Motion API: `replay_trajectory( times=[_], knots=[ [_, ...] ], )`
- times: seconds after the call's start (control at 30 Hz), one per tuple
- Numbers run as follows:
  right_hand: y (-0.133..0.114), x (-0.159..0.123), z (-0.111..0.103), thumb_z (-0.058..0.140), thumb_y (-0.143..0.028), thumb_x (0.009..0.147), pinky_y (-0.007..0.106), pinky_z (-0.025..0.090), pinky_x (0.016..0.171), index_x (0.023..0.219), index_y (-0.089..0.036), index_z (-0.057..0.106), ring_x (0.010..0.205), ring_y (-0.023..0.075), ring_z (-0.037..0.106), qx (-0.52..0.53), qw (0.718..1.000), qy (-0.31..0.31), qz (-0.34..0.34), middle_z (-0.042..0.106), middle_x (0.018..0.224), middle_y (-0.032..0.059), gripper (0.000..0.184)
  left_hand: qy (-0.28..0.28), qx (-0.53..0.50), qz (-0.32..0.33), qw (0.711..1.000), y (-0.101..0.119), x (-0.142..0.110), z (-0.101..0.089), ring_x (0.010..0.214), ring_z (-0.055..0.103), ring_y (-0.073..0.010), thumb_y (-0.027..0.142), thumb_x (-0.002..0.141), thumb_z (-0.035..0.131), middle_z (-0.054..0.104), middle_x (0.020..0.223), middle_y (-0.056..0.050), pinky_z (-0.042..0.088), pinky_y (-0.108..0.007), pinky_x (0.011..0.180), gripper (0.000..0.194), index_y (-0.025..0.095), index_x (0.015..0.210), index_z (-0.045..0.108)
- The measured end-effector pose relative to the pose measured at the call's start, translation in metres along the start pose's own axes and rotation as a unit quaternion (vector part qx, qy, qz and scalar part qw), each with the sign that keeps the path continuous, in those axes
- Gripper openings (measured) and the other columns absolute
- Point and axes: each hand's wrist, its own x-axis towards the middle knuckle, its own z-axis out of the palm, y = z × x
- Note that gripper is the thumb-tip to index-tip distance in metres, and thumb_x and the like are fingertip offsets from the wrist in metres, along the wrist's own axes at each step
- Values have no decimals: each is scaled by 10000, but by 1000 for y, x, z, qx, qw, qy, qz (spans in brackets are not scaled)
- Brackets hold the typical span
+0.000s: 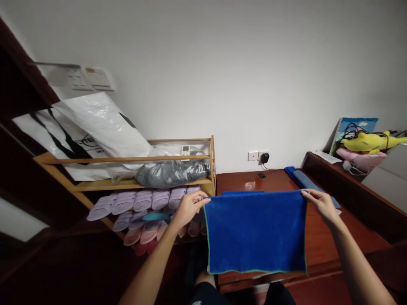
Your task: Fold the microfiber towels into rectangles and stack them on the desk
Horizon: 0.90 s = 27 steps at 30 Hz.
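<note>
A blue cloth [256, 233] with a thin green edge hangs spread out between my two hands. My left hand [190, 206] pinches its upper left corner, and my right hand [321, 206] pinches the upper right corner. The cloth hangs nearly flat in front of the reddish-brown wooden table [235, 180], hiding part of its top. Behind the cloth's upper edge, a strip of another blue piece [243, 193] shows on the table. Rolled or folded blue and grey-blue cloths [307, 180] lie at the table's right side, partly behind my right hand.
At left stands a wooden shoe rack [127, 160] with rows of slippers [143, 200], a white bag [104, 127], a plastic-wrapped dark bundle [173, 173] and a remote [185, 152]. A black plug [264, 158] sits in the wall. A raised ledge at right holds a yellow plush toy [365, 142].
</note>
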Motion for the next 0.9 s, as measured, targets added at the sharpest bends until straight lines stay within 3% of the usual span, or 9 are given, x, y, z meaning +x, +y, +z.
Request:
replay_trajectory(
  times=[0.13, 0.23, 0.3, 0.4, 0.5, 0.6, 0.7, 0.77, 0.9],
  knots=[
    [30, 33, 38, 554, -663, 674, 331, 507, 762, 956, -135, 703, 856, 233, 649, -39, 999, -19, 13, 725, 937, 90, 617, -7, 45, -37, 998, -40, 43, 21, 457, 440, -83, 399, 759, 601, 482, 509, 85, 326, -197, 467, 216, 184, 773, 598],
    [48, 46, 69, 573, -605, 653, 350, 495, 758, 855, -151, 719, 832, 253, 655, -83, 996, -9, 24, 729, 858, 99, 518, 10, 80, -65, 995, -66, 64, 43, 562, 520, -107, 340, 760, 630, 549, 568, 50, 389, -210, 535, 171, 173, 728, 611],
    [59, 51, 88, 592, -545, 640, 361, 491, 738, 766, -180, 720, 809, 272, 663, -118, 992, -2, 35, 726, 779, 100, 407, 20, 104, -90, 990, -80, 71, 61, 675, 572, -127, 330, 797, 628, 612, 688, 14, 454, -251, 634, 174, 161, 757, 621],
    [74, 55, 112, 550, -475, 685, 354, 496, 677, 717, -206, 706, 736, 268, 676, -151, 987, 3, 56, 718, 712, 103, 312, 30, 128, -133, 982, -99, 79, 88, 831, 604, -155, 363, 874, 569, 626, 981, -36, 517, -350, 739, 251, 153, 1009, 595],
    [87, 62, 132, 416, -443, 781, 329, 510, 626, 793, -207, 695, 633, 227, 678, -155, 985, -12, 74, 721, 704, 95, 366, 41, 141, -167, 975, -114, 91, 108, 906, 603, -176, 375, 886, 553, 595, 1103, -57, 530, -383, 770, 317, 167, 1125, 553],
    [96, 65, 153, 319, -409, 821, 323, 526, 732, 1033, -177, 653, 818, 211, 691, -152, 985, -36, 70, 728, 936, 114, 459, 68, 159, -167, 971, -120, 99, 124, 987, 600, -212, 327, 902, 518, 605, 1137, -92, 502, -421, 843, 324, 156, 1177, 540],
    [107, 48, 182, 346, -444, 805, 349, 464, 927, 1312, -135, 460, 1155, 198, 556, -163, 983, -65, 49, 560, 1298, 124, 605, 91, 180, -130, 971, -125, 87, 147, 1229, 470, -246, 192, 892, 426, 515, 1327, -141, 396, -420, 997, 449, 161, 1340, 423],
    [118, 23, 202, 407, -521, 776, 419, 403, 1006, 1383, -159, 367, 1246, 220, 469, -178, 979, -96, 38, 469, 1386, 108, 708, 78, 195, -97, 973, -134, 65, 169, 1341, 329, -212, 164, 860, 398, 367, 1465, -100, 334, -389, 1059, 561, 195, 1414, 319],
    [143, -27, 229, 326, -623, 821, 524, 213, 1106, 1385, -265, 375, 1377, 237, 238, -290, 948, -133, -6, 311, 1481, 47, 670, -41, 341, -59, 937, -165, 17, 209, 1398, 167, -235, 307, 880, 336, 202, 1525, -62, 197, -496, 1118, 573, 211, 1441, 265]
  ],
)
